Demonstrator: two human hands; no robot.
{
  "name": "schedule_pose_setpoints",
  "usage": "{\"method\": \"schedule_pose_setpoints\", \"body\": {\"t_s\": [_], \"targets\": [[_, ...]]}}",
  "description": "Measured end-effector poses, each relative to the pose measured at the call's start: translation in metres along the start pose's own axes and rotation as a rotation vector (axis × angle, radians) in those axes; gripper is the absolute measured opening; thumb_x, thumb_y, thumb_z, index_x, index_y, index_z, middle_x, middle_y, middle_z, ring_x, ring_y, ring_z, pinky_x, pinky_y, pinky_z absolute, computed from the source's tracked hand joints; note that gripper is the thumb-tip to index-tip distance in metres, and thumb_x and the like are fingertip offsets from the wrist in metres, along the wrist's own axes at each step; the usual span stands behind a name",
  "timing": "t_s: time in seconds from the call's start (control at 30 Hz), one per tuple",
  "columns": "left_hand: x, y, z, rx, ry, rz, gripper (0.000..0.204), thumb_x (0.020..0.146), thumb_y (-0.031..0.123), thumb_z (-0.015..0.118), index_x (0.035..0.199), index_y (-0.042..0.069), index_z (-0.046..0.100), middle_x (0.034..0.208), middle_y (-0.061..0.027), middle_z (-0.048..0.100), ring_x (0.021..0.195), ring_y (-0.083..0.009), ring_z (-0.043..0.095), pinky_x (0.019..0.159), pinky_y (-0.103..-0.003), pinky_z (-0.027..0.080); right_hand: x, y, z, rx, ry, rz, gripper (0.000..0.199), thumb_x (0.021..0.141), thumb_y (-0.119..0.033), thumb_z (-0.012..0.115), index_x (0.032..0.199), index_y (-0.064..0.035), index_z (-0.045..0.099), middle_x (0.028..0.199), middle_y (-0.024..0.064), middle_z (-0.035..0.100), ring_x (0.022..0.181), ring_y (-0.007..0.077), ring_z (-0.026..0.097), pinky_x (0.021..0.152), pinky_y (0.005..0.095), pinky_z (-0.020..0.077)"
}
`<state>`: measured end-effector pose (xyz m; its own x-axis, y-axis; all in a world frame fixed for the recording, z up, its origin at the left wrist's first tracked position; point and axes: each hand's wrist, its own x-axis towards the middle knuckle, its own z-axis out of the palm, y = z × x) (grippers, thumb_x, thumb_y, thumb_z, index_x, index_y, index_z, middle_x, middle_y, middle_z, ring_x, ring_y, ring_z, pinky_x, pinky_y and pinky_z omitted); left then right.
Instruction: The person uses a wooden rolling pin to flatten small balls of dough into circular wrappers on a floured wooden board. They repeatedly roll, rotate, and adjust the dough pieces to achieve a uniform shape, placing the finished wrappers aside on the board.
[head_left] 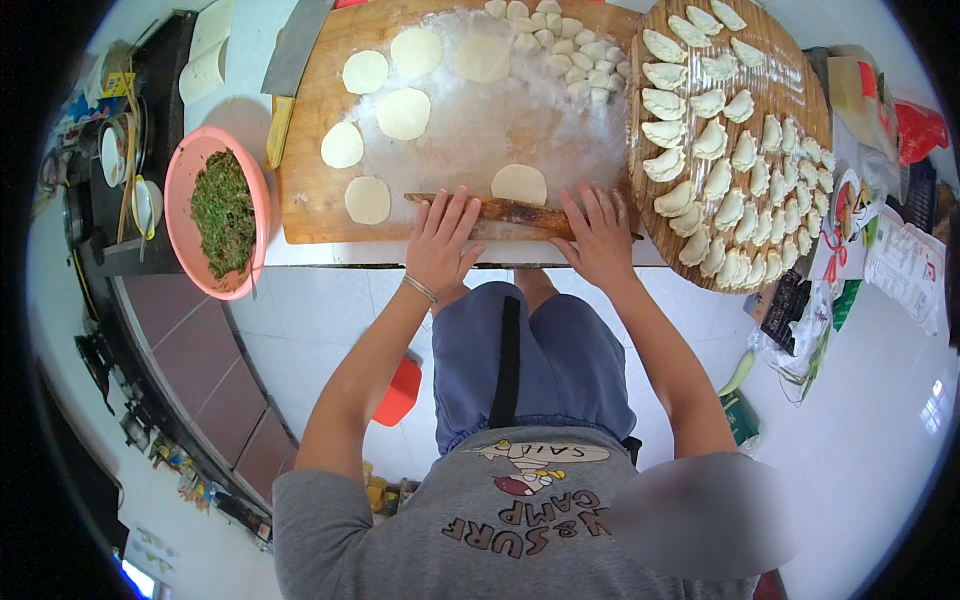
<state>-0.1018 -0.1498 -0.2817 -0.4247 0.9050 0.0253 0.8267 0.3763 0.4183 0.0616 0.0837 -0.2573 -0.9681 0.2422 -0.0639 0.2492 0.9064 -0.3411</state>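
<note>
A brown wooden rolling pin lies crosswise near the front edge of the floury wooden board. On its left part rests my left hand, open, fingers stretched forward over the wood. My right hand lies the same way on the right part, fingers extended and thumb pointing inward. Between my hands, just beyond the pin, is a flat round dough wrapper; its near edge meets the pin. Several rolled wrappers are spread over the board's left and far side. Small dough pieces cluster at its far right.
Left of the board stands a pink bowl of green filling. A cleaver lies along the board's left edge. At right, a round wooden tray carries rows of dumplings and overlaps the board's side.
</note>
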Motion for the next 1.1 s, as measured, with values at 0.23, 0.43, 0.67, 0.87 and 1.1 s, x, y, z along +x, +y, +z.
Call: {"method": "schedule_pose_setpoints", "body": {"t_s": [0.23, 0.43, 0.67, 0.87, 1.1], "targets": [[0.083, 0.014, -0.016, -0.132, 0.401, -0.15, 0.055, 0.089, 0.019, 0.058, 0.14, 0.003, 0.043, 0.144, -0.021, 0.04, 0.13, -0.0423, 0.039, 0.108, -0.052, 0.029, 0.019, 0.015, 0.002, 0.295, 0.113, 0.206, 0.037, 0.086, -0.022, 0.068, 0.116, -0.005, 0.056, 0.101, 0.0145, 0.059, 0.089, 0.0365, 0.058, 0.077, 0.0414, 0.0478], [0.088, 0.044, 0.019, -0.195, 0.178, -0.23, 0.044, 0.079, 0.009, 0.069, 0.12, 0.004, 0.056, 0.121, -0.0175, 0.054, 0.108, -0.0367, 0.052, 0.091, -0.046, 0.045, 0.011, 0.0, -0.005, 0.54, 0.284, 0.412, 0.034, 0.091, -0.026, 0.062, 0.114, -0.0021, 0.056, 0.1, 0.0174, 0.061, 0.089, 0.0365, 0.06, 0.074, 0.0417, 0.0472], [0.12, 0.043, 0.014, -0.289, -0.081, -0.616, 0.026, 0.074, 0.011, 0.072, 0.095, 0.003, 0.059, 0.095, -0.017, 0.059, 0.093, -0.0381, 0.058, 0.081, -0.046, 0.049, 0.001, -0.015, -0.002, 0.459, 0.399, 0.38, 0.028, 0.091, -0.019, 0.063, 0.109, 0.0026, 0.058, 0.093, 0.0157, 0.06, 0.085, 0.0289, 0.058, 0.078, 0.0359, 0.0457], [0.093, 0.029, -0.003, -0.576, 0.054, -0.51, 0.016, 0.081, 0.011, 0.068, 0.095, 0.003, 0.062, 0.085, -0.0149, 0.066, 0.083, -0.0299, 0.066, 0.074, -0.04, 0.052, 0.007, -0.035, 0.0, 0.594, 0.419, 0.479, 0.029, 0.091, -0.02, 0.064, 0.109, 0.002, 0.058, 0.094, 0.0178, 0.06, 0.086, 0.0335, 0.058, 0.077, 0.0387, 0.0464], [0.014, -0.069, -0.036, -0.762, 0.415, -0.751, 0.022, 0.085, 0.005, 0.062, 0.106, 0.0, 0.063, 0.093, -0.0142, 0.068, 0.081, -0.0207, 0.066, 0.075, -0.032, 0.052, 0.02, -0.066, 0.01, 0.59, 0.426, 0.499, 0.028, 0.092, -0.021, 0.062, 0.107, 0.0014, 0.059, 0.093, 0.0172, 0.059, 0.085, 0.0329, 0.058, 0.077, 0.0382, 0.0461]]}}
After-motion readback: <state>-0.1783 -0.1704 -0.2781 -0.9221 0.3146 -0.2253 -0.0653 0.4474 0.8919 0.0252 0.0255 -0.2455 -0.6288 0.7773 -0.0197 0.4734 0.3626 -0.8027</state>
